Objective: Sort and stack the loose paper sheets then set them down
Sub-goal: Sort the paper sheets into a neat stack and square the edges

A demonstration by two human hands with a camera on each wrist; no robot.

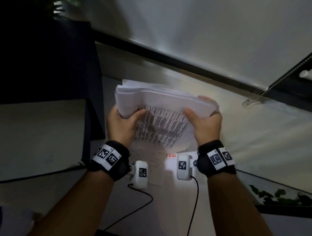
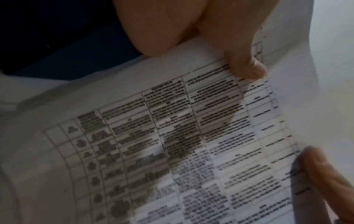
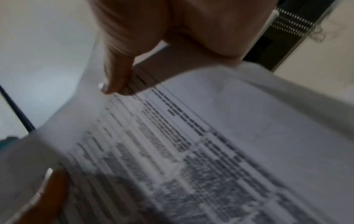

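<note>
Both forearms reach up from the bottom of the head view, each with a black wrist strap carrying square-coded tags and a small white camera unit with a cable.

Beneath them spreads a pale table, the largest thing in sight. Its far edge meets a dark rail below a light wall. A dark panel rises on the left, and a low tray of green leaves sits at the right edge. Bare surface lies to the right of the hands and beyond them.

Held above the table is the stack of paper sheets, thick and unevenly squared, its far edges fanned and its near sheets bent down toward the person. The nearest sheet carries a printed table with rows of dark text, too blurred to read.

At the stack's left side, the left hand grips it, thumb pressed on the printed face and the fingers curled behind the sheets, out of sight. At the stack's right side, the right hand grips in the same way, thumb lying on the printed face and fingertips wrapping over the top edge.

Under the wrists, more loose sheets lie flat on the table, one with a small red mark.
</note>
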